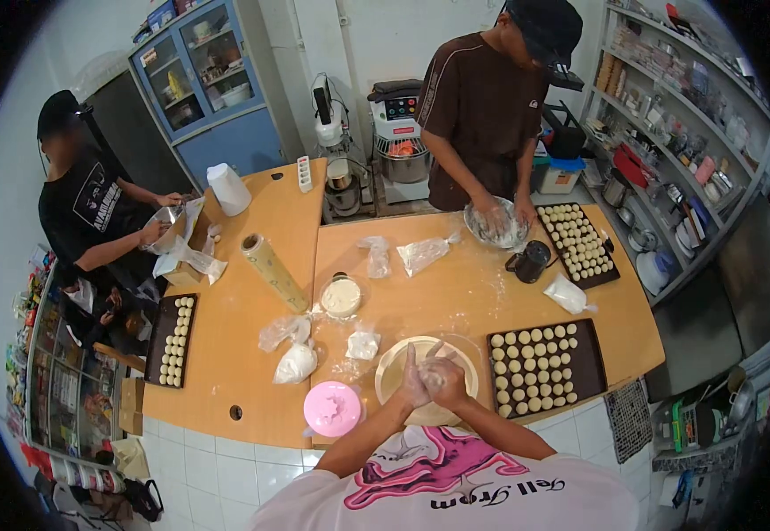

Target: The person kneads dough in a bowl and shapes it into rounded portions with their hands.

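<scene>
My left hand [413, 380] and my right hand [442, 379] are together above a round, light-coloured board or shallow dish [391, 358] at the table's near edge. The left palm faces the right hand, its fingers stretched out. My right hand's fingers are curled against that palm, and whatever lies between them is too small to make out. To the right, a dark tray [590, 358] holds rows of pale dough balls [527, 365]. A pink lidded container [333, 409] stands to the left, with a small bag of white powder [363, 345] behind it.
A co-worker [489, 106] across the table works in a metal bowl [496, 223]; another co-worker [93, 199] holds a bowl at left. A film roll [274, 273], a bowl of white powder [341, 297], a dark cup [531, 262] and more dough trays stand around.
</scene>
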The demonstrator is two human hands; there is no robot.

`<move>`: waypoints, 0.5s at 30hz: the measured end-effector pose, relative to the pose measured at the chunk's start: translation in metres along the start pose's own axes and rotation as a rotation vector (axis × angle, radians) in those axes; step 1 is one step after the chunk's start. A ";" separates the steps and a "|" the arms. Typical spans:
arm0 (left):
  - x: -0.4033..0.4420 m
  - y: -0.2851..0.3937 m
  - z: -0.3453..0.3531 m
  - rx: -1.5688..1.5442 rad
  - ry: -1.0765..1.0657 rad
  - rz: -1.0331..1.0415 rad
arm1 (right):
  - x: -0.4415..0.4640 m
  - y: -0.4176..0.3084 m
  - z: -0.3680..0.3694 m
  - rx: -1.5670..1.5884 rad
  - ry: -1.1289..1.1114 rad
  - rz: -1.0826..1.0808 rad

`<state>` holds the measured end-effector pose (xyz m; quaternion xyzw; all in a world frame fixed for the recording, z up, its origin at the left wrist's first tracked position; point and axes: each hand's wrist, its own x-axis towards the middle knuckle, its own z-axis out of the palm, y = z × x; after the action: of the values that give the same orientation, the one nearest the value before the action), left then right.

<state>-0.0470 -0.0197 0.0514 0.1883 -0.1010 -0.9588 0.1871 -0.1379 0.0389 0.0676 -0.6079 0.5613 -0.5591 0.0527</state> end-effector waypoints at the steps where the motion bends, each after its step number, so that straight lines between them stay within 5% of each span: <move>1: -0.005 -0.004 0.002 0.007 0.053 -0.008 | -0.004 0.010 0.004 0.035 0.020 0.166; 6: 0.006 -0.015 -0.035 0.283 0.165 -0.003 | -0.004 0.049 0.012 0.219 0.160 0.593; 9: 0.011 -0.016 -0.025 0.339 0.219 0.035 | 0.010 0.009 0.002 0.446 0.127 0.945; 12: 0.005 -0.019 -0.002 0.203 0.311 -0.020 | -0.030 0.054 0.024 0.236 0.065 0.581; 13: 0.004 -0.018 0.002 0.151 0.347 -0.048 | -0.022 0.031 0.010 0.137 -0.112 0.644; 15: 0.004 -0.010 -0.012 0.085 0.321 -0.019 | -0.014 0.023 0.000 -0.219 -0.165 0.206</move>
<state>-0.0487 -0.0135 0.0371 0.3478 -0.1087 -0.9130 0.1836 -0.1484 0.0405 0.0430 -0.5930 0.6720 -0.4346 0.0890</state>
